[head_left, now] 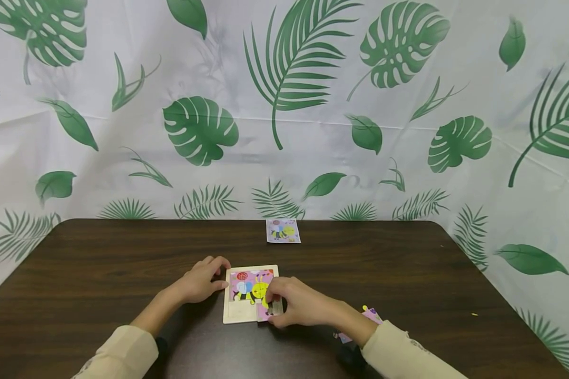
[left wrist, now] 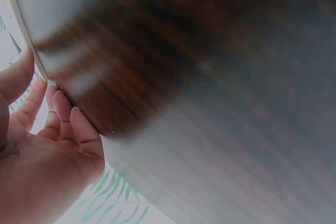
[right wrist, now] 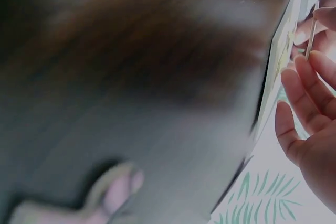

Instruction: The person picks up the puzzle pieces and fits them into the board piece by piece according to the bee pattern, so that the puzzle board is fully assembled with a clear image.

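A wooden puzzle tray point(head_left: 241, 311) lies on the table, its upper part filled with pieces of a bee picture point(head_left: 251, 281) and its lower left bare. My left hand point(head_left: 201, 280) rests beside it, with thumb and index fingertip touching the tray's left edge. In the left wrist view, the left fingers point(left wrist: 84, 129) are loosely spread along that edge. My right hand point(head_left: 301, 302) pinches a pink puzzle piece point(head_left: 263, 311) over the tray's lower right. Seen edge-on in the right wrist view, the thin piece point(right wrist: 312, 35) sits between thumb and fingertips.
A printed bee picture card point(head_left: 283, 231) lies at the table's far edge. Loose pink puzzle pieces point(head_left: 372, 315) lie to the right, partly hidden behind the right forearm. Behind the dark wooden table point(head_left: 123, 252) hangs a white leaf-print cloth point(head_left: 313, 152).
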The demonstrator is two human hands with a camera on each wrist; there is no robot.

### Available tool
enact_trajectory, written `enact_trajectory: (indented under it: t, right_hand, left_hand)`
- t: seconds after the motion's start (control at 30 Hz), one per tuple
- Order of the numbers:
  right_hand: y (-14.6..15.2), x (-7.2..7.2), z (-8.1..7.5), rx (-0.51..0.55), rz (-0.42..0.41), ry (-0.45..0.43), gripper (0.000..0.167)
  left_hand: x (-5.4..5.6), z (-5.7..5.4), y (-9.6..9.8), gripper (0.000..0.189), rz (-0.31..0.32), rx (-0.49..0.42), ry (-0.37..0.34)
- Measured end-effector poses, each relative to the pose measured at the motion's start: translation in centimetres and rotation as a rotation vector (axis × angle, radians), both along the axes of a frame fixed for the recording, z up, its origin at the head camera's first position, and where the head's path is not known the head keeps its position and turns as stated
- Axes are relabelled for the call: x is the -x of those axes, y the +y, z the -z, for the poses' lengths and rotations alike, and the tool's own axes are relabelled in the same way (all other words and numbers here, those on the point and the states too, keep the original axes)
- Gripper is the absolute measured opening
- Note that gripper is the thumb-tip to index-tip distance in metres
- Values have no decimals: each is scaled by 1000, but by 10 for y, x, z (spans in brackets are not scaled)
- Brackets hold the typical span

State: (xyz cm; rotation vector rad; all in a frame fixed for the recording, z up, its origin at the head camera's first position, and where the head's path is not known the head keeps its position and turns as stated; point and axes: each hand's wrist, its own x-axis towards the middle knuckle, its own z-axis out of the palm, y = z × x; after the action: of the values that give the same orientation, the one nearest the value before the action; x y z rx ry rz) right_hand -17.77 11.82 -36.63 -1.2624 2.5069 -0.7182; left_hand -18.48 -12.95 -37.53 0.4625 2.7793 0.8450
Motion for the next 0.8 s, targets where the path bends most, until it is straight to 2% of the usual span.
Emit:
enact_trajectory:
  t: [0.43,0.8]
  right_hand:
    - [-32,7,3,-10,-33,80,22]
    - [-51,9,4,-49,-11,118,23]
  left_hand:
    - [1,1,-2,26,15,-18,22]
    - [0,-2,-1,26,26,-37,16]
